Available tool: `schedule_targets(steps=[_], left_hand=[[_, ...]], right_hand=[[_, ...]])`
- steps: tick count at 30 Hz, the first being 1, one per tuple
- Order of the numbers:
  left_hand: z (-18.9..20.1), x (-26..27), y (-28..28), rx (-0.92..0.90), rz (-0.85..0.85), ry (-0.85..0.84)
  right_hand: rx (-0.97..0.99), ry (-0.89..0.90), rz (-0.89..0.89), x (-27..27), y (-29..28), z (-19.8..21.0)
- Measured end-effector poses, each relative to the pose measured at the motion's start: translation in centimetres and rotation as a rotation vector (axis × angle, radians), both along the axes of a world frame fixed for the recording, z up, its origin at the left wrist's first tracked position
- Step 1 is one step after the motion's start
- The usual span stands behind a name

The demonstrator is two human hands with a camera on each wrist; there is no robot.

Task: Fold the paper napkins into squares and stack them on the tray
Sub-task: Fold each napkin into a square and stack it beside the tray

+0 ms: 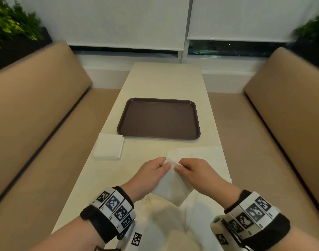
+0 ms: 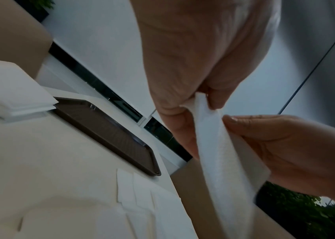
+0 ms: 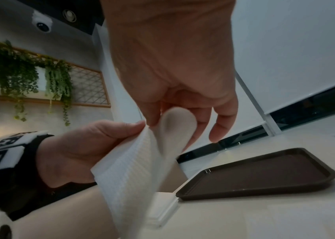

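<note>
A white paper napkin [image 1: 172, 185] hangs in the air above the near end of the table, held at its top edge by both hands. My left hand [image 1: 155, 169] pinches the upper left of it between thumb and fingers; my right hand [image 1: 191, 169] pinches the upper right. In the left wrist view the napkin [image 2: 217, 153] droops from my left hand's fingers [image 2: 183, 103]. In the right wrist view its top [image 3: 175, 129] curls over my right hand's fingers [image 3: 220, 126]. The brown tray [image 1: 158, 119] lies bare at mid-table, beyond the hands.
A stack of white napkins [image 1: 109, 146] sits at the table's left edge, just before the tray's near left corner. Several unfolded napkins [image 1: 200, 156] lie flat on the right side of the table. Tan bench seats [image 1: 37, 124] flank the table.
</note>
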State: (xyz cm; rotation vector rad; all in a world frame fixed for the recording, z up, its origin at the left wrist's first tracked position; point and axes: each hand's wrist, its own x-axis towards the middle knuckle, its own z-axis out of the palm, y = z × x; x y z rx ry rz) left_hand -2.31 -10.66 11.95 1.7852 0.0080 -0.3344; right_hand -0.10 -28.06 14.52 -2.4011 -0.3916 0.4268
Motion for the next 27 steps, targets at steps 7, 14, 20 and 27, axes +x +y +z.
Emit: schedule_targets(steps=[7, 14, 20, 27], left_hand=[[-0.3, 0.3, 0.1, 0.182, 0.006, -0.151], [-0.4, 0.5, 2.1, -0.010, 0.117, -0.065], [-1.2, -0.1, 2.7, 0.004, 0.135, -0.046], [-1.8, 0.9, 4.3, 0.067, 0.151, -0.003]], right_hand=[[0.026, -0.036, 0.009, -0.7, 1.0, -0.2], [-0.063, -0.026, 0.086, -0.7, 0.9, -0.2], [-0.062, 0.025, 0.146, -0.6, 1.0, 0.0], [-0.087, 0.075, 0.125, 0.9, 1.4, 0.3]])
